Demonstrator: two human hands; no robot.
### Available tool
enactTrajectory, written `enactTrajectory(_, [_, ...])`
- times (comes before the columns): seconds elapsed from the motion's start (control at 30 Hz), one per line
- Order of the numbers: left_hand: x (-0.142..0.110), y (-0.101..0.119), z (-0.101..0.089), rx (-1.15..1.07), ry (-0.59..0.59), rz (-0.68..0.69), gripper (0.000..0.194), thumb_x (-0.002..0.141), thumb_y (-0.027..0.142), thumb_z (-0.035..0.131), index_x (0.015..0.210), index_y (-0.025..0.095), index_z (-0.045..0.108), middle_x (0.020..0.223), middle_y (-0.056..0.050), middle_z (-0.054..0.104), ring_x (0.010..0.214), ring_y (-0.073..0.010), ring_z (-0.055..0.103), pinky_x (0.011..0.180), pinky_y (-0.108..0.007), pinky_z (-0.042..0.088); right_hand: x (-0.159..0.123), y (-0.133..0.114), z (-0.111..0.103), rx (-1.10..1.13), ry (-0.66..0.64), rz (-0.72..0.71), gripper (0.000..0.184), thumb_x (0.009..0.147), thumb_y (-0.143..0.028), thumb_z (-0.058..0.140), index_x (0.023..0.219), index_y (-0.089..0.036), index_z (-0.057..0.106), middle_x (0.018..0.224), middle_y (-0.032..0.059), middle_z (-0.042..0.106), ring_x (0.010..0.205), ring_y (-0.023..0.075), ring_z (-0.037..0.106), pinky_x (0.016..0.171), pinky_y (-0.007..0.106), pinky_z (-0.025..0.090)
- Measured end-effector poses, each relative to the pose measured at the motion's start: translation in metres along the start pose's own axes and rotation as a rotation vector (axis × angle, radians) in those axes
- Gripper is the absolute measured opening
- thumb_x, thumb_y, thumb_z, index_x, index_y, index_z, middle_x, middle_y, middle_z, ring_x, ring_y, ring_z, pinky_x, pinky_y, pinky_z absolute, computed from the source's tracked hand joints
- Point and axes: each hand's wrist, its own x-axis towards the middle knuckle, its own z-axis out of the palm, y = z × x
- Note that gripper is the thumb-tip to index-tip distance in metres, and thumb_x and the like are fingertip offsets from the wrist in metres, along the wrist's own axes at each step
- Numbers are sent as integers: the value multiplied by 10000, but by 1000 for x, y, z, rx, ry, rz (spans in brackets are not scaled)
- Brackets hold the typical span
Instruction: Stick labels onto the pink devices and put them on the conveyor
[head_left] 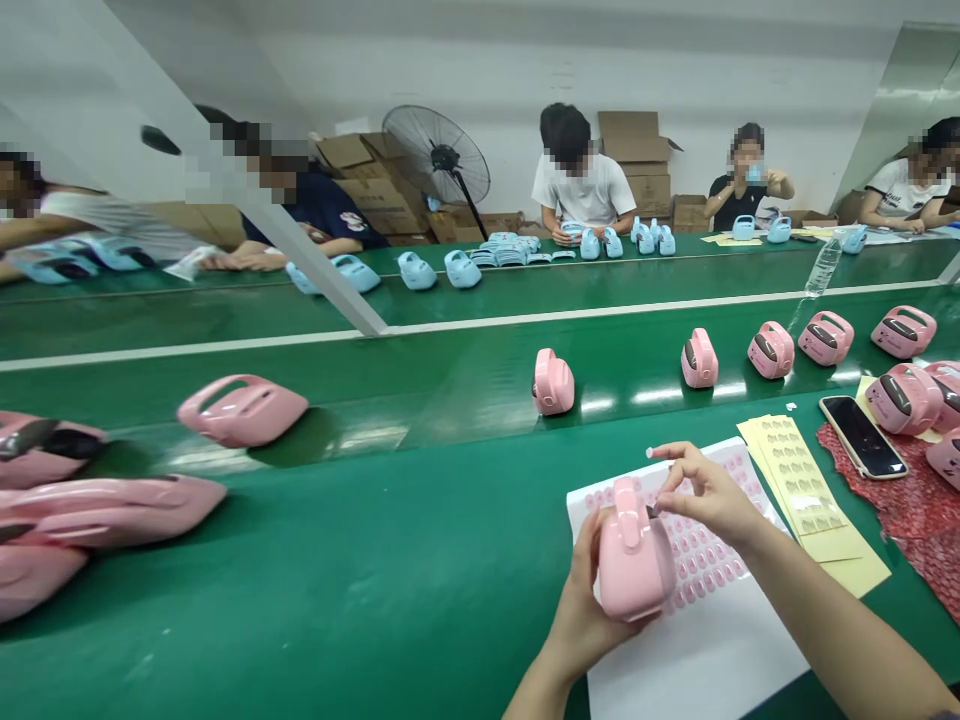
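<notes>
My left hand (581, 615) is wrapped round a glossy pink plastic device with a top handle (634, 565), holding it tilted above the white sheet. The thumb and forefinger of my right hand (701, 490) are pinched together at the device's upper right edge, by a dark spot. Whatever sits between those fingertips is too small to make out; the other fingers are lifted. Under both hands lies a white sheet (675, 665) with rows of small pink oval stickers (705, 560). Right of it are yellow sheets with clear labels (806, 490).
A phone (862, 437) lies on red bubble wrap (922, 530) at right. More pink devices (553, 382) stand along the green bench (337, 600), several heaped at left (112, 510). Beyond a white divider, people (589, 185) sit among blue devices (461, 268). A slanted post (300, 230) stands at left.
</notes>
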Motion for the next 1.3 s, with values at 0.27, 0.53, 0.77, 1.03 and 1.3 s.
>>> enactTrajectory(0.27, [6, -3, -4, 212, -266, 267, 999, 545, 273, 765, 1357, 347, 188, 1318, -138, 446, 1126, -356, 493, 841, -514, 455, -18, -22, 4, -186, -199, 26, 193, 700, -364, 669, 607, -209, 603, 1243, 69, 468, 1263, 252, 323, 1015, 448, 267])
enactTrajectory(0.53, [4, 8, -3, 33, -232, 116, 955, 435, 154, 803, 1283, 315, 396, 1271, -131, 517, 1119, -365, 502, 902, -545, 383, -24, -23, -2, -330, -222, -29, 94, 709, -238, 651, 636, -220, 594, 1282, 52, 459, 1246, 248, 344, 1004, 473, 290])
enactTrajectory(0.77, [5, 15, 1, -290, -45, -218, 826, 243, 1, 788, 1014, 258, 642, 1134, -127, 615, 1102, -403, 499, 958, -560, 301, -36, -18, 5, -672, -54, -256, 72, 735, -269, 621, 664, -263, 635, 1304, 16, 457, 1225, 303, 323, 974, 520, 296])
enactTrajectory(1.03, [9, 34, -1, -194, -137, -92, 745, 300, 52, 812, 997, 258, 647, 1129, -137, 623, 1096, -382, 520, 963, -539, 313, -31, -4, 1, -741, 204, -272, 462, 715, -465, 610, 1145, -302, 567, 1322, 76, 402, 1213, 323, 321, 1007, 525, 258])
enactTrajectory(1.3, [-5, 30, 20, -616, -123, -238, 1111, 262, 394, 865, 1274, 325, 411, 1259, -121, 523, 1115, -410, 491, 902, -557, 384, -13, 42, -24, -181, -150, -2, 314, 703, -503, 598, 853, -243, 690, 1172, 62, 550, 1135, 265, 469, 950, 429, 366])
